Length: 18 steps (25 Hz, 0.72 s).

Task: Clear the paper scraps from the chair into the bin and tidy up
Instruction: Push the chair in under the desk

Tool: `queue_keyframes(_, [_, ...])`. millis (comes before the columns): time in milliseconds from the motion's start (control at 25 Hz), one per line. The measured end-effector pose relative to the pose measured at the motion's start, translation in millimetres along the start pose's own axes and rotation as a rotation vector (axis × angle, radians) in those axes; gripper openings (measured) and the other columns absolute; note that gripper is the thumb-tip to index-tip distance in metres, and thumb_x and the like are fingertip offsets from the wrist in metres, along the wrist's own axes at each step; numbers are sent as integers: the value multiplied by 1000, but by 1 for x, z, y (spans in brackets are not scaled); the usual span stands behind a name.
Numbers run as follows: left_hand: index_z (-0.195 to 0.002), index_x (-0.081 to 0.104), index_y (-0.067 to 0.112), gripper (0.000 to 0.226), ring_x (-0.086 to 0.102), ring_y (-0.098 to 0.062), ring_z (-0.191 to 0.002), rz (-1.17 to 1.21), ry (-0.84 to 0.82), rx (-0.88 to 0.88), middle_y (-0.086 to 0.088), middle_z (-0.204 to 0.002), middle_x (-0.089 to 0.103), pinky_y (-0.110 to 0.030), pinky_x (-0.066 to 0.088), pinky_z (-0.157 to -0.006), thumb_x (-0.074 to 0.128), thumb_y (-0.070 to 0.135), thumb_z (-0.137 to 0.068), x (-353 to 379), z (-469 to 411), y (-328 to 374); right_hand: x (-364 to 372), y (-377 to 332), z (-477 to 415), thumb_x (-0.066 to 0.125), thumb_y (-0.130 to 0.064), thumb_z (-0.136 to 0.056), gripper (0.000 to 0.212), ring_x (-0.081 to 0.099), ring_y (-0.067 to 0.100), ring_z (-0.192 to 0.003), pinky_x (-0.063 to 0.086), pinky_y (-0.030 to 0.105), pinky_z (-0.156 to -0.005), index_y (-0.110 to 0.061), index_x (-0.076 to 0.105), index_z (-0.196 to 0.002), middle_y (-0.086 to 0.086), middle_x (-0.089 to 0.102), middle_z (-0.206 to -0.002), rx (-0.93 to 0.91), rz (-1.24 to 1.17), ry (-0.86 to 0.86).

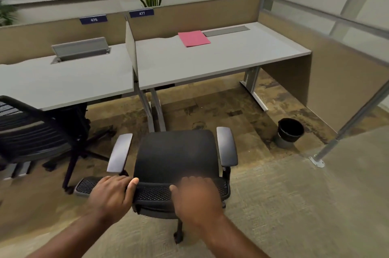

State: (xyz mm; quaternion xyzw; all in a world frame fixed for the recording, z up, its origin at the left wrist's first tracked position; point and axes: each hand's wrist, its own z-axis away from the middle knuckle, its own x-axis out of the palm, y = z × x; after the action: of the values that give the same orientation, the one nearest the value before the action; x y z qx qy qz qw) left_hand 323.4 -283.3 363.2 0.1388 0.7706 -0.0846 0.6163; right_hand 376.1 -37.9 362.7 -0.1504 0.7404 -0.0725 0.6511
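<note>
A black office chair (176, 152) with grey armrests stands in front of me, facing the desk. Its seat is bare; I see no paper scraps on it. My left hand (111, 194) grips the top edge of the chair's mesh backrest (152, 193) on the left. On the right of that same edge, my right hand (196, 194) holds on as well. A small black bin (290, 131) with a dark liner stands on the carpet to the right, beyond the chair and near the partition.
Grey desk 477 (210, 62) lies ahead with a pink folder (193, 38) on it. A second dark chair (42, 131) sits at desk 476 on the left. A beige partition (341, 81) and a metal post (328, 148) close off the right side.
</note>
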Motion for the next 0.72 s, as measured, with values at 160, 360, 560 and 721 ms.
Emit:
queue_keyframes(160, [-71, 69, 28, 53, 63, -11, -65, 5, 16, -39, 11, -66, 66, -32, 47, -65, 29, 47, -100, 4, -12, 24, -7, 25, -15, 30, -49, -99, 46, 60, 19, -70, 46, 40, -71, -22, 64, -82, -2, 66, -76, 51, 12, 46])
queue_keyframes(360, [-66, 65, 27, 57, 54, -10, -55, 13, 24, -79, 10, -61, 61, -28, 33, -59, 26, 49, -100, 10, -40, 54, -12, 62, -39, 39, -43, -96, 36, 52, 14, -59, 42, 36, -64, -24, 60, -74, -7, 60, -66, 37, 57, 107])
queue_keyframes(560, [-65, 63, 28, 55, 43, -6, -55, 18, 13, -100, 12, -61, 60, -28, 29, -60, 27, 50, -100, 20, -83, 89, -16, 115, -74, 41, -42, -94, 32, 39, 10, -53, 37, 32, -60, -27, 54, -69, -8, 55, -61, 28, 67, 173])
queue_keyframes(721, [-68, 62, 29, 56, 44, -5, -58, 76, -3, -135, 13, -64, 57, -29, 34, -66, 23, 53, -100, 37, -129, 123, -32, 166, -112, 70, -29, -78, 24, 42, 13, -47, 35, 29, -51, -27, 51, -63, -9, 52, -57, -105, 119, 192])
